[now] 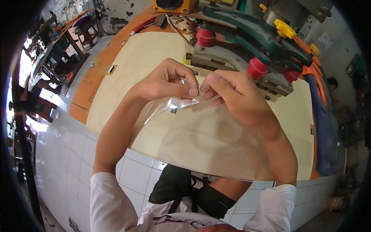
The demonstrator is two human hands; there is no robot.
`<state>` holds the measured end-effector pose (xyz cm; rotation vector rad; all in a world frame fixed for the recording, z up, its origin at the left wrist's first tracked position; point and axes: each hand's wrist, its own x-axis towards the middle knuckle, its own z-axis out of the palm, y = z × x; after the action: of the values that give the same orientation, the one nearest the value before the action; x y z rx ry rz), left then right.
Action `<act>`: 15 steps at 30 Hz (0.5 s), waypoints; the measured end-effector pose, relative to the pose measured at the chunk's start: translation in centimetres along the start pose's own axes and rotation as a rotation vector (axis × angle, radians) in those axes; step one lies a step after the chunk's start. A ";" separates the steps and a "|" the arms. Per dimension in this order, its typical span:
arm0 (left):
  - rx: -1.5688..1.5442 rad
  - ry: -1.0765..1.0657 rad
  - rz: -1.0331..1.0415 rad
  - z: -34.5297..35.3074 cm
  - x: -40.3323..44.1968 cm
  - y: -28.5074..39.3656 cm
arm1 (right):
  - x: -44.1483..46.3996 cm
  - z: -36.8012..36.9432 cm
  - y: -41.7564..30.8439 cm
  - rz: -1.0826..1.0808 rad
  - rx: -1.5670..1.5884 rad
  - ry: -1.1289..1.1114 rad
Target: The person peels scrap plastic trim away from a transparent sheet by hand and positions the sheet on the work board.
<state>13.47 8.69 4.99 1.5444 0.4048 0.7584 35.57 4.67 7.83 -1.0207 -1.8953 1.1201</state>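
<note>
A clear, shiny piece of plastic (176,103) hangs from my left hand (170,82), pinched between thumb and fingers. A small dark patch shows at its lower part. Close to its right, my right hand (232,92) has its thumb and fingers pressed together near my left fingertips; anything between them is too small to make out. Both hands are above a pale cream sheet (154,50) that covers the table, just in front of a green machine (247,31) with red cylinders.
The machine has yellow knobs (285,29) and a metal base (232,67). An orange box (176,6) stands at the back. Orange wood (87,83) borders the sheet on the left. Blue material (324,127) hangs at the right edge. Stools (42,104) stand at far left.
</note>
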 end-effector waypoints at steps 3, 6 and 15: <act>0.046 0.012 -0.017 0.2 -0.1 0.3 | -0.2 -0.3 -0.2 -0.042 0.018 -0.008; 0.068 0.007 0.001 0.1 -0.1 0.4 | -0.3 -0.5 -0.3 -0.043 0.096 0.009; 0.035 -0.025 -0.005 0.4 0.2 0.1 | -0.3 -1.0 -1.0 -0.035 -0.071 -0.108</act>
<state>13.82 8.49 5.13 1.5837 0.4051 0.7309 36.25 4.40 9.09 -0.9790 -2.0440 1.1148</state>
